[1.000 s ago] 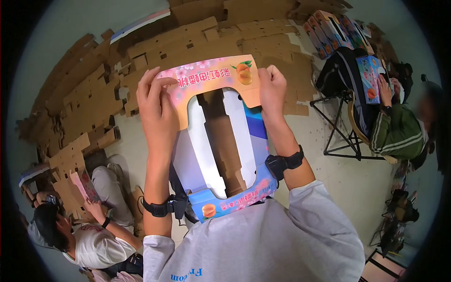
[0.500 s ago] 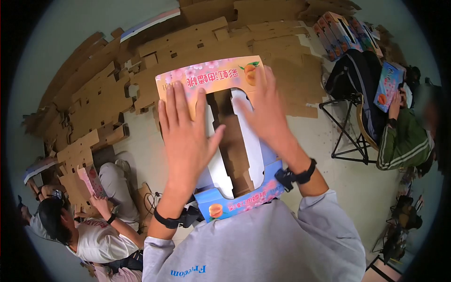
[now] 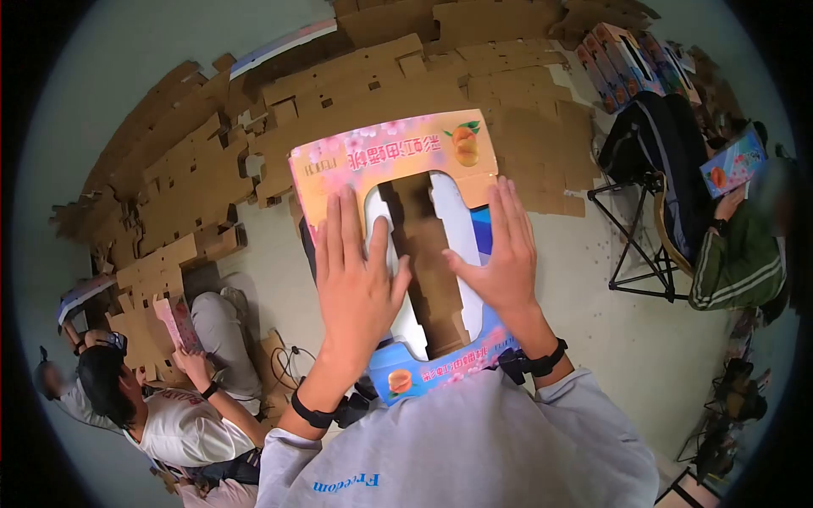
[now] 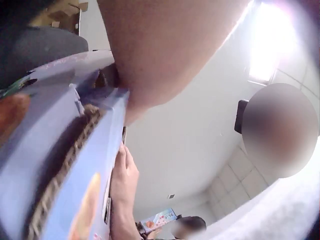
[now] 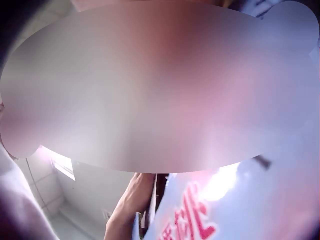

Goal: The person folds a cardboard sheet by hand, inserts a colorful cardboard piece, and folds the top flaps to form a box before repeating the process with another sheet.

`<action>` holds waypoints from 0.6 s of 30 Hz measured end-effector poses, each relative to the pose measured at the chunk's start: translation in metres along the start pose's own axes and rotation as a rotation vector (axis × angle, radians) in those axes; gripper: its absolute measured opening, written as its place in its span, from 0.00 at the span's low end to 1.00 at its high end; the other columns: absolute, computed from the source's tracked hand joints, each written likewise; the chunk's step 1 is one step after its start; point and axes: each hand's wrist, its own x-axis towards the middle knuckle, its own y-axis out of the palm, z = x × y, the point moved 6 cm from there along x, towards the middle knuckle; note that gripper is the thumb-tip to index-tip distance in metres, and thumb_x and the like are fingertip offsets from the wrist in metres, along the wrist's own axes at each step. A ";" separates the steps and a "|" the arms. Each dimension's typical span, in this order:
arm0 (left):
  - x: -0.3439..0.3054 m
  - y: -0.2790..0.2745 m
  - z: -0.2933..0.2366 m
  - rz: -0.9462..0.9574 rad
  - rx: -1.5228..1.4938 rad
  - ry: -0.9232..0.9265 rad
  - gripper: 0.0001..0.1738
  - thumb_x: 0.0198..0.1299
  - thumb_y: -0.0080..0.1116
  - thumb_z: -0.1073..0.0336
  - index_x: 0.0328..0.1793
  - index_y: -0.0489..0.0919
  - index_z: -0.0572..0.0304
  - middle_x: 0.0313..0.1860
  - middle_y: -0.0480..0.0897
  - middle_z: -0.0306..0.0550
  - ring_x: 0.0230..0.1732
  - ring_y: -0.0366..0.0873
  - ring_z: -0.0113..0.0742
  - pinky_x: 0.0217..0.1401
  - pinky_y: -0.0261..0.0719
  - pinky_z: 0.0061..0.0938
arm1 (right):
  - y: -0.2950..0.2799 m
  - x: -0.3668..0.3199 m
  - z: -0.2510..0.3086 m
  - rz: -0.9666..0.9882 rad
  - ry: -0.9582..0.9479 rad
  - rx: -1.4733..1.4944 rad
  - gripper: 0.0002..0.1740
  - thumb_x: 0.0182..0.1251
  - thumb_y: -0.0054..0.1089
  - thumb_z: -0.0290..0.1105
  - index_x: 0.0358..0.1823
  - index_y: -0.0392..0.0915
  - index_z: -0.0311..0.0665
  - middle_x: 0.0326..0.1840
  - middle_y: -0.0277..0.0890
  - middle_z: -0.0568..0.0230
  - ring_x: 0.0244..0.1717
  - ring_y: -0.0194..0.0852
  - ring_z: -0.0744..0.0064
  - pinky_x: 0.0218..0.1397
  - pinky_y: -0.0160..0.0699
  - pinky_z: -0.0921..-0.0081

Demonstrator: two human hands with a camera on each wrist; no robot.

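A printed peach carton (image 3: 394, 157) lies lengthwise before me, its orange-and-pink end far off and its blue end against the grey shirt. Through the long cutout in its top, white inner flaps (image 3: 449, 216) and brown cardboard show. My left hand (image 3: 360, 284) lies over the left side of the top, fingers straight and thumb out toward the cutout. On the opposite side, my right hand (image 3: 506, 267) has its fingers extended along the edge and its thumb over the right flap. The left wrist view shows the carton's blue panel (image 4: 95, 195) and a raw corrugated edge close up.
Flattened cardboard (image 3: 313, 118) covers much of the floor ahead. Finished-looking cartons (image 3: 622, 63) stand at the back right beside a folding chair (image 3: 648, 224). A person in a green sleeve (image 3: 745, 262) holds another carton; someone in a white shirt (image 3: 190, 427) sits at left.
Both hands have left the carton's far corners, flattened over its top and drawn back toward me. At right, the seated person's carton has been lifted and tilted.
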 end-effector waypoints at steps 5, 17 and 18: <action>-0.022 0.005 -0.019 0.020 -0.030 -0.039 0.50 0.62 0.74 0.45 0.83 0.64 0.59 0.89 0.51 0.75 0.90 0.46 0.74 0.86 0.53 0.66 | 0.010 0.002 -0.001 -0.057 0.002 -0.013 0.63 0.54 0.85 0.46 0.85 0.56 0.26 0.86 0.54 0.32 0.83 0.61 0.31 0.81 0.67 0.46; -0.040 0.012 0.018 -0.227 -0.444 0.040 0.13 0.70 0.60 0.69 0.57 0.86 0.66 0.74 0.79 0.58 0.81 0.69 0.63 0.82 0.65 0.58 | -0.001 -0.011 -0.052 0.035 0.330 0.096 0.70 0.50 0.86 0.45 0.91 0.48 0.45 0.76 0.68 0.33 0.69 0.75 0.30 0.65 0.83 0.46; -0.041 0.018 0.027 -0.261 -0.486 -0.011 0.12 0.71 0.58 0.70 0.55 0.86 0.65 0.72 0.81 0.56 0.80 0.70 0.62 0.81 0.66 0.56 | -0.009 -0.017 -0.079 -0.022 0.358 0.107 0.67 0.51 0.85 0.41 0.90 0.50 0.44 0.73 0.73 0.33 0.67 0.79 0.33 0.66 0.83 0.48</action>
